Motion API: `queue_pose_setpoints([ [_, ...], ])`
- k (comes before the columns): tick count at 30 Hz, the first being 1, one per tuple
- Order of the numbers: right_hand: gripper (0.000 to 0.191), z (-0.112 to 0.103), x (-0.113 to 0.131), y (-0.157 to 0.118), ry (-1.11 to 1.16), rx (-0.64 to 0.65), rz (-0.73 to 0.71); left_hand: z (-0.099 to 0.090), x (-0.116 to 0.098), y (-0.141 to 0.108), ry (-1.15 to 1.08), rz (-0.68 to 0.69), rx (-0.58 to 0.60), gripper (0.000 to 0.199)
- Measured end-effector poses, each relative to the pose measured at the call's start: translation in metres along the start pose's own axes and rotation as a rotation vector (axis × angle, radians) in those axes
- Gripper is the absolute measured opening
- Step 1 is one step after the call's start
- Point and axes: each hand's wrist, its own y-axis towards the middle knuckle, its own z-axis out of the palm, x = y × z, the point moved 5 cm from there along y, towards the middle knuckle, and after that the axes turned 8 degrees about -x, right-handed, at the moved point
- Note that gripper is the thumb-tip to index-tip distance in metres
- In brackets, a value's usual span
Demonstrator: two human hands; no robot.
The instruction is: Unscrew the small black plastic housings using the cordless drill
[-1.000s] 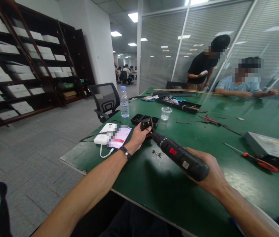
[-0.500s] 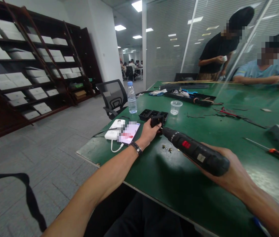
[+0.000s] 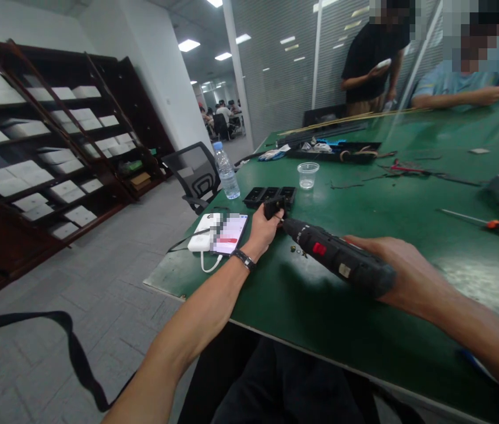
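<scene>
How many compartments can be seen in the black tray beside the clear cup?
3, in one row: left compartment, middle compartment and right compartment. The left hand and the black part it holds may hide others.

The power screwdriver (image 3: 335, 257) is black with a red switch (image 3: 319, 248) and a pale label (image 3: 344, 270); the block (image 3: 273, 207) by its tip, black. Left of it, the power bank (image 3: 201, 240) is white; right of it, the hand screwdriver's handle (image 3: 495, 225) is orange and black. The desk (image 3: 311, 318) is green.

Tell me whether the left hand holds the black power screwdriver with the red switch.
No, the right hand grips that power screwdriver, while the left hand holds a small black part.
</scene>
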Motion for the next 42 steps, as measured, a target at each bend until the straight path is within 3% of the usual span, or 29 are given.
queue_pose_setpoints([
  [3, 0.025, -0.002, 0.006, 0.001, 0.052, 0.059, 0.013, -0.001, 0.007, 0.003, -0.025, -0.015, 0.014, 0.034],
  [12, 0.013, -0.007, 0.018, 0.004, 0.069, 0.058, 0.028, -0.002, 0.013, 0.008, -0.021, -0.049, 0.036, 0.043],
  [30, 0.015, -0.008, 0.018, 0.004, 0.064, 0.05, 0.029, -0.004, 0.014, 0.01, 0.011, -0.01, 0.011, 0.045],
  [42, 0.019, -0.009, 0.021, 0.005, 0.104, 0.082, 0.035, -0.003, 0.011, 0.007, 0.002, -0.064, 0.049, 0.048],
])
